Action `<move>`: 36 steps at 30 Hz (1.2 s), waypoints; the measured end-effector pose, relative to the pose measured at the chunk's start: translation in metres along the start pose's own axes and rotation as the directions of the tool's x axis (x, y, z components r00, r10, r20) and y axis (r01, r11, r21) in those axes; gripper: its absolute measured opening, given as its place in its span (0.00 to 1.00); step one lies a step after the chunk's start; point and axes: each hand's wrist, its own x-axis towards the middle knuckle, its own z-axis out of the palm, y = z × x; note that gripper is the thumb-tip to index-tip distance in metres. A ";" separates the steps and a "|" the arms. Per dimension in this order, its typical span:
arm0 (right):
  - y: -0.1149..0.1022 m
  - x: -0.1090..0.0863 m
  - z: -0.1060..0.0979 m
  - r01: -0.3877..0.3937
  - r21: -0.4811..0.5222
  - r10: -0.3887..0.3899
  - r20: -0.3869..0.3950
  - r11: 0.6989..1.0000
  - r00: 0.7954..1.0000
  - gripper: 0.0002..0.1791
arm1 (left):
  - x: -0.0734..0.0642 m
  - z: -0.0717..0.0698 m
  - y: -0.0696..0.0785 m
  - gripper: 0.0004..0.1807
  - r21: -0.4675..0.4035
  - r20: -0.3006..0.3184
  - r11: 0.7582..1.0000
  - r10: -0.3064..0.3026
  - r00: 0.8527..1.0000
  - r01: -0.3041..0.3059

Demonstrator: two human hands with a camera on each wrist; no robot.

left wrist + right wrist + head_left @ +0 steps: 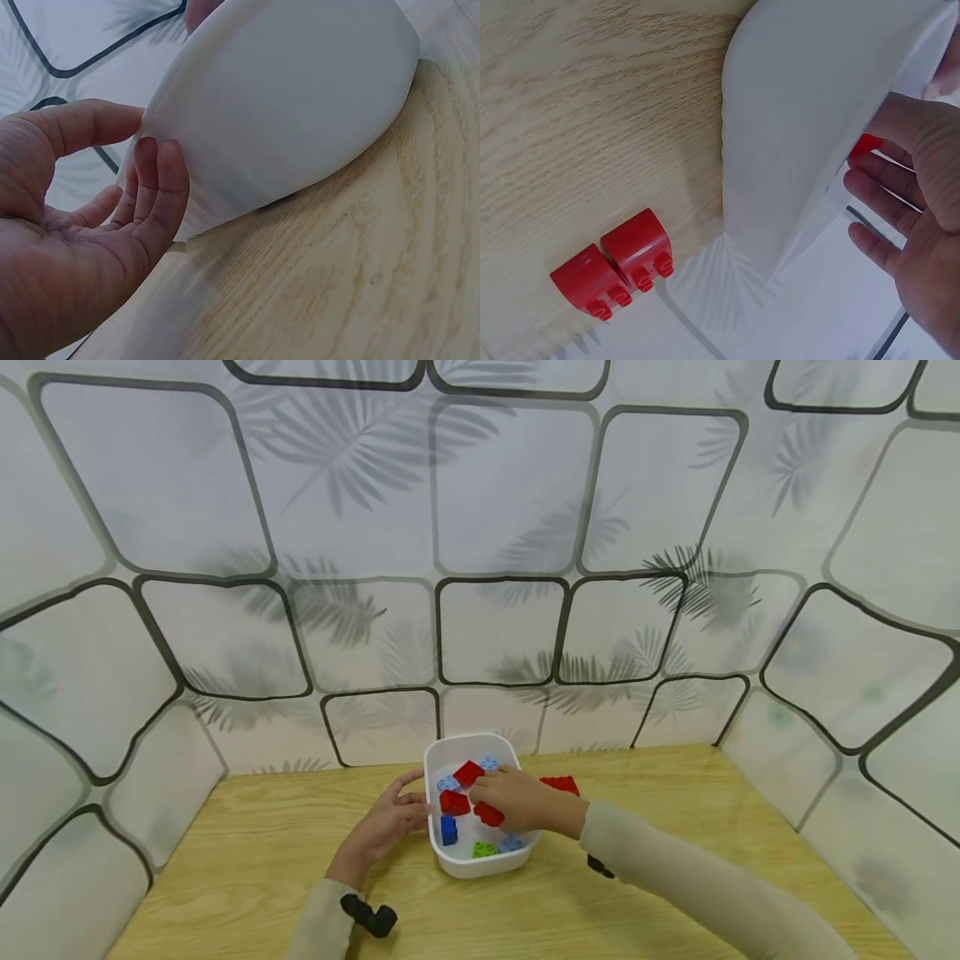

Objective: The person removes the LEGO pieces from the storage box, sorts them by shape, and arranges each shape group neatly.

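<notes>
Right hand (pixel 519 799) reaches into a white plastic tub (pixel 480 866) of toy building bricks (pixel 453 802), fingertips beside a red brick (pixel 489 814); whether it grips that cannot be told. Left hand (pixel 384 827), fingers loosely bent, touches the tub's outer side. Handling bricks inside seems the current step; lifting one would call for a firm pinch. Red bricks (pixel 639 246) sit outside on the wood tabletop (pixel 300 827), before leaf-patterned walls (pixel 502 635).
</notes>
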 end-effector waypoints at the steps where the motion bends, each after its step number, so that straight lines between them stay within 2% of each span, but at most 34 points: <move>1: 0.003 -0.002 0.001 -0.004 0.022 0.005 -0.031 1.000 1.000 0.20 | 0.000 0.000 0.000 0.40 0.004 0.000 1.000 0.000 1.000 0.000; 3: 0.008 -0.006 0.002 -0.005 0.070 0.012 -0.098 0.998 0.995 0.21 | 0.000 -0.001 -0.001 0.40 0.008 -0.006 1.000 -0.005 1.000 0.005; 6: 0.015 -0.013 0.002 0.019 0.151 0.013 -0.210 0.988 0.978 0.23 | 0.000 -0.001 -0.001 0.39 0.011 -0.015 1.000 -0.007 1.000 0.008; 11: 0.028 -0.029 0.004 0.067 0.244 0.028 -0.368 0.967 0.929 0.26 | -0.001 0.000 0.000 0.40 0.009 -0.022 1.000 -0.010 1.000 0.010; 13: 0.035 -0.035 0.007 0.069 0.303 0.062 -0.404 0.951 0.913 0.27 | -0.002 0.000 0.000 0.40 0.009 -0.023 1.000 -0.011 1.000 0.012; 15: 0.042 -0.042 0.009 0.054 0.397 0.127 -0.415 0.916 0.901 0.28 | -0.002 0.000 0.000 0.40 0.010 -0.021 1.000 -0.010 1.000 0.010; 17: 0.049 -0.050 0.011 0.033 0.496 0.201 -0.411 0.868 0.890 0.28 | -0.002 0.000 0.000 0.40 0.008 -0.020 1.000 -0.008 1.000 0.008; 20: 0.062 -0.061 0.013 0.005 0.631 0.308 -0.386 0.775 0.870 0.27 | -0.001 -0.001 0.000 0.40 0.007 -0.016 1.000 -0.005 1.000 0.005; 26: 0.095 -0.088 0.023 -0.026 0.811 0.461 -0.306 0.585 0.833 0.27 | 0.000 0.000 -0.001 0.40 0.010 -0.020 1.000 -0.007 1.000 0.008; 28: 0.105 -0.097 0.028 -0.022 0.858 0.487 -0.269 0.513 0.831 0.27 | 0.000 0.000 -0.001 0.40 0.007 -0.018 1.000 -0.010 1.000 0.010; 32: 0.122 -0.114 0.040 -0.016 0.935 0.509 -0.179 0.355 0.842 0.29 | 0.000 0.000 0.000 0.40 -0.001 -0.013 1.000 -0.011 1.000 0.011; 34: 0.130 -0.122 0.048 -0.026 0.954 0.512 -0.136 0.298 0.848 0.29 | 0.000 0.000 0.000 0.40 -0.003 -0.010 1.000 -0.009 1.000 0.009; 36: 0.136 -0.129 0.055 -0.046 0.963 0.520 -0.103 0.265 0.848 0.30 | 0.000 0.000 0.000 0.40 -0.002 -0.011 1.000 -0.010 1.000 0.010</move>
